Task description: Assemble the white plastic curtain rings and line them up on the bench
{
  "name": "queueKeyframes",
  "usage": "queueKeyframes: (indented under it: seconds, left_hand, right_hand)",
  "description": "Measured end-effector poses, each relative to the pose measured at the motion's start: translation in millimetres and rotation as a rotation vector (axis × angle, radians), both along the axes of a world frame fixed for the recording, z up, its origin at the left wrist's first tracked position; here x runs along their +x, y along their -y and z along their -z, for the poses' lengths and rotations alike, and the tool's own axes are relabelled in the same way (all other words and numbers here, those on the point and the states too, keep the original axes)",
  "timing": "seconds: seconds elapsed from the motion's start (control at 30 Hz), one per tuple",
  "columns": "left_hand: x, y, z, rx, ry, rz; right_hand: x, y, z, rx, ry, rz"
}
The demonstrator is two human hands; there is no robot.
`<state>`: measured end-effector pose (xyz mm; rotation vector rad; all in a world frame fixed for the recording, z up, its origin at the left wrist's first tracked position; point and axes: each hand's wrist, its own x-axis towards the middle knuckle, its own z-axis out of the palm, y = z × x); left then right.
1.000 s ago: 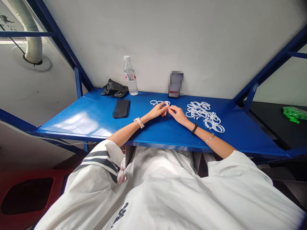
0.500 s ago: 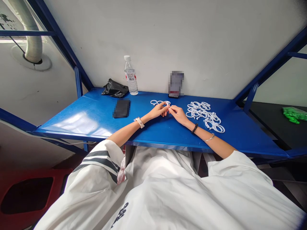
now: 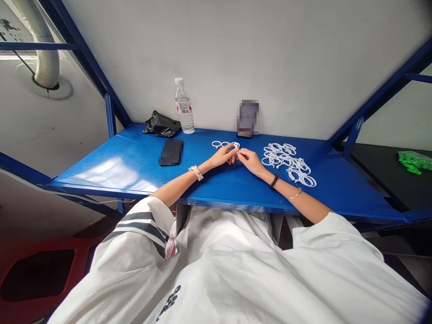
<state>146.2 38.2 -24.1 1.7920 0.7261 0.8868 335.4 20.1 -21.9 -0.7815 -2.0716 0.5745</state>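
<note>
Over the middle of the blue table [image 3: 209, 191], my two hands meet fingertip to fingertip. My left hand [image 3: 222, 156] is closed, thumb and index finger pinching a white plastic ring [image 3: 236, 145] with a small tab. My right hand [image 3: 249, 160] is closed too, its fingertips pressed on the same ring from the right. The fingers cover much of this ring, so its fine detail is hidden. Just behind my left hand lie white rings [image 3: 216, 144] on the table. To the right of my right hand is a loose pile of several similar white rings [image 3: 285, 159].
At the back stand a water bottle [image 3: 184, 110] and a phone [image 3: 247, 119] leaning on the wall. A crumpled black plastic bag [image 3: 162, 124] and a flat black object [image 3: 171, 153] are at the left. Blue frame bars [image 3: 378, 92] slope up at both ends.
Almost nothing differs. My right fingertips have shifted very slightly against the white ring; the pile and the other objects are unmoved.
</note>
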Motion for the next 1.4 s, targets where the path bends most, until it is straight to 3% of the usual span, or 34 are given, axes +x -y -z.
queueKeyframes:
  seconds: [0.67,1.03,1.4]
  left_hand:
    - [0.4,3.3,-3.2,0.055,-0.021,-0.025]
    - [1.3,5.4,-5.9,-0.019,0.000,-0.016]
    - [0.1,1.3,-7.7,0.039,0.097,-0.209]
  right_hand:
    - [1.0,1.6,-3.0,0.043,0.047,0.022]
    - [2.1,-1.2,-1.0,0.067,0.139,0.028]
    - [-1.2,4.1,-3.1,0.121,0.132,0.076]
